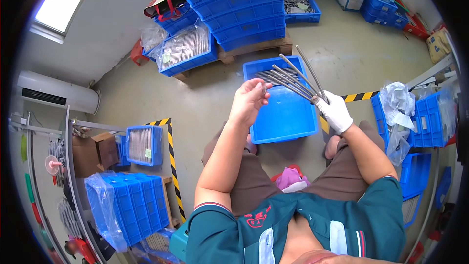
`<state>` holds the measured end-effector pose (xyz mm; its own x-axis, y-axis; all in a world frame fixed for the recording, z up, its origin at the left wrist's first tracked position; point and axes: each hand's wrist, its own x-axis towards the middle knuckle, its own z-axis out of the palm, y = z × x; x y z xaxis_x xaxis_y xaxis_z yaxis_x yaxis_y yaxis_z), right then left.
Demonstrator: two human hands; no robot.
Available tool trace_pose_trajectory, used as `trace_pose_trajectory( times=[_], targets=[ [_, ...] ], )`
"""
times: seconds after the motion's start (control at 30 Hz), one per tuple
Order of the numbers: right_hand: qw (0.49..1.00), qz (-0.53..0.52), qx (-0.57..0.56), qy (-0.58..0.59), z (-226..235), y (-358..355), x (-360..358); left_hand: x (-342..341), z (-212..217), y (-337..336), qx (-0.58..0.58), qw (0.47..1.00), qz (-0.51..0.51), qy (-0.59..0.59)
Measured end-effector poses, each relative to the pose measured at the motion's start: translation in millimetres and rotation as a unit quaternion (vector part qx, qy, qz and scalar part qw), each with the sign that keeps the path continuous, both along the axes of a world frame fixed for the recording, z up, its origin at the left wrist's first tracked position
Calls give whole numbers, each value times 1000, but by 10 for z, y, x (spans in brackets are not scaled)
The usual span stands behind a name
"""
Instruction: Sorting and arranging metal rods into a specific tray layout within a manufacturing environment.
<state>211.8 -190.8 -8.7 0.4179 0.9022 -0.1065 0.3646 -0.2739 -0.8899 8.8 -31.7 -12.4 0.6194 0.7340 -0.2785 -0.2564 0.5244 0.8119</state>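
My right hand (pixel 334 112), in a white glove, is closed around the lower ends of several thin grey metal rods (pixel 298 82). They fan out up and to the left, with one standing apart from the others. Bare, my left hand (pixel 250 99) is held beside them with its fingers curled together. A small greyish bit shows at its fingertips; I cannot make out what it is. Below both hands is a blue plastic bin (pixel 285 136). More metal rods (pixel 277 76) lie at its far end, partly hidden behind the held ones.
Stacked blue crates (pixel 239 12) stand on a wooden pallet (pixel 228 57) ahead. Beside them, another crate (pixel 189 61) holds rods under plastic. More blue crates (pixel 128 205) are at the left, near striped floor tape (pixel 172 161). At the right, crates (pixel 426 123) carry clear bags.
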Motion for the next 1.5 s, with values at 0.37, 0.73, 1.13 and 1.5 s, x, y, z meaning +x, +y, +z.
trace_pose_trajectory(
  times=[0.37, 0.73, 1.13, 1.5],
  targets=[
    [998, 33, 25, -53, -32, 27, 7, -78, -141, 166, -174, 965, -9, -197],
    [975, 60, 70, -203, 15, 77, -50, -14, -118, 128, -181, 955, -27, -234],
    [951, 75, 132, -268, 128, 69, 30, -57, 6, 113, -157, 957, -110, -220],
    [989, 70, 22, -126, 88, 94, 134, -26, 229, 7, 64, 993, -100, -18]
  ],
)
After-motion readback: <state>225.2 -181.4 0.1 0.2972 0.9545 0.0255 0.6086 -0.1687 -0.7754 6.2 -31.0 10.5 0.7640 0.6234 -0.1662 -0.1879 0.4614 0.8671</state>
